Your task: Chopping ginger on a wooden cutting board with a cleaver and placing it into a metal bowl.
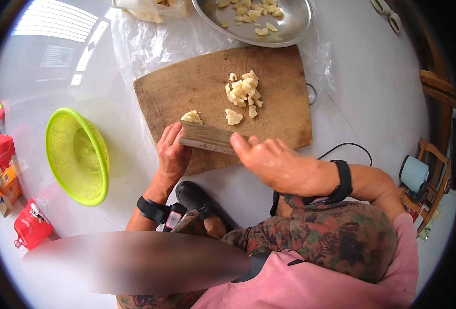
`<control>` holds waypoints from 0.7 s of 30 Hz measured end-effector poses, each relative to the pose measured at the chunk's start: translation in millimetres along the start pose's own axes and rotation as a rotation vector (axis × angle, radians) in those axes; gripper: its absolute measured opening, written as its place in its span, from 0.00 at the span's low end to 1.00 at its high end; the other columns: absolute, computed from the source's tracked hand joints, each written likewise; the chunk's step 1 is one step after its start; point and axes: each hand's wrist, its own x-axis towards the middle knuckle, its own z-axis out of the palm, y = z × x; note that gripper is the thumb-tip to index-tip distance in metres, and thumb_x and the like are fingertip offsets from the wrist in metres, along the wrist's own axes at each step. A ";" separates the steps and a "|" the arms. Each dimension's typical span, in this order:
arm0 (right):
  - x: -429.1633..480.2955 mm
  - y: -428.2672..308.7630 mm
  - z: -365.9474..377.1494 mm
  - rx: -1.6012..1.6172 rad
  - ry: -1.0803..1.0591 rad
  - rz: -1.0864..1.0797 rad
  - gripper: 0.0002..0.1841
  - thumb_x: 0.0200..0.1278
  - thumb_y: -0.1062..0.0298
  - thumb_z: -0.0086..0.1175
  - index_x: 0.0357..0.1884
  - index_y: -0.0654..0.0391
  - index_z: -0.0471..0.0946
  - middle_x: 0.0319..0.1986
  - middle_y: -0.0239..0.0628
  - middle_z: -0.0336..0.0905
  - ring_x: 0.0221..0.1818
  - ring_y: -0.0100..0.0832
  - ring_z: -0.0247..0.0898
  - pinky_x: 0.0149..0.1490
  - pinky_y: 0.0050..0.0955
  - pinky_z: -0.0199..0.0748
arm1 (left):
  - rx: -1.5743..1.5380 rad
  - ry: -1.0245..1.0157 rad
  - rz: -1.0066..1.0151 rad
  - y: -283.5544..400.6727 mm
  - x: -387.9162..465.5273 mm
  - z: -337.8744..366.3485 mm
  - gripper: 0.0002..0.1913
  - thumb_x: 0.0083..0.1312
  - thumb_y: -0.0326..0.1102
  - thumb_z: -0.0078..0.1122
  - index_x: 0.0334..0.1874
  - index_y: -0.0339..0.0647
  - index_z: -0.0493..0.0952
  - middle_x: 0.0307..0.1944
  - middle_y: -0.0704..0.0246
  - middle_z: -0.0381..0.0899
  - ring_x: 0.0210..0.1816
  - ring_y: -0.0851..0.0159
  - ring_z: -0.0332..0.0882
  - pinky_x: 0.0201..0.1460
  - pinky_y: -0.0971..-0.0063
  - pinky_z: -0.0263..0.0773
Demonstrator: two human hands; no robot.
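My right hand [268, 158] is closed around the handle end of a broad-bladed cleaver [206, 137], held over the near left part of a wooden cutting board [197, 89]. At the blade's far left end is my left hand [173, 148], its fingers bent and partly hidden by the blade; whether they grip a piece cannot be seen. Just beyond the blade lies a pale yellow chunk of food [192, 117]. Another chunk [233, 116] rests to its right, near a heap of cut pale pieces [244, 90] on the board.
A steel bowl [208, 23] with pale slices stands beyond the board, on clear plastic sheeting [135, 46] beside a plastic bag of pieces [146, 13]. Left is a green plastic basket [77, 154]; red bags [32, 226] lie farther left. Scissors [388, 13] lie far right. My shoe [197, 197] is near the board.
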 end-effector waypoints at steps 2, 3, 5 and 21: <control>8.3 -3.5 3.6 -0.036 0.114 -0.066 0.17 0.47 0.80 0.50 0.40 0.70 0.60 0.21 0.54 0.75 0.28 0.51 0.77 0.30 0.43 0.76 | 0.005 -0.011 0.024 -0.4 -3.5 0.6 0.17 0.43 0.18 0.61 0.38 0.34 0.74 0.38 0.59 0.76 0.39 0.52 0.76 0.39 0.68 0.74; 15.3 -4.3 3.0 -0.034 0.119 -0.059 0.17 0.47 0.80 0.50 0.40 0.70 0.60 0.21 0.54 0.75 0.28 0.51 0.77 0.30 0.43 0.76 | 0.011 -0.017 0.050 -0.4 -4.8 0.8 0.16 0.44 0.18 0.61 0.38 0.34 0.75 0.38 0.60 0.76 0.39 0.52 0.76 0.40 0.68 0.74; 27.2 -0.2 1.3 0.112 0.032 -0.024 0.25 0.44 0.85 0.48 0.49 0.69 0.58 0.21 0.57 0.74 0.28 0.56 0.74 0.32 0.47 0.74 | 0.019 -0.044 0.006 3.8 -1.4 1.4 0.15 0.46 0.20 0.62 0.39 0.35 0.75 0.38 0.60 0.76 0.39 0.53 0.76 0.39 0.68 0.74; -28.0 25.7 14.9 0.419 0.214 -0.029 0.16 0.50 0.82 0.46 0.42 0.68 0.58 0.12 0.55 0.68 0.21 0.58 0.70 0.25 0.49 0.68 | -0.008 -0.072 -0.134 17.3 9.6 -15.0 0.11 0.53 0.21 0.62 0.39 0.36 0.76 0.48 0.60 0.74 0.41 0.61 0.77 0.41 0.72 0.75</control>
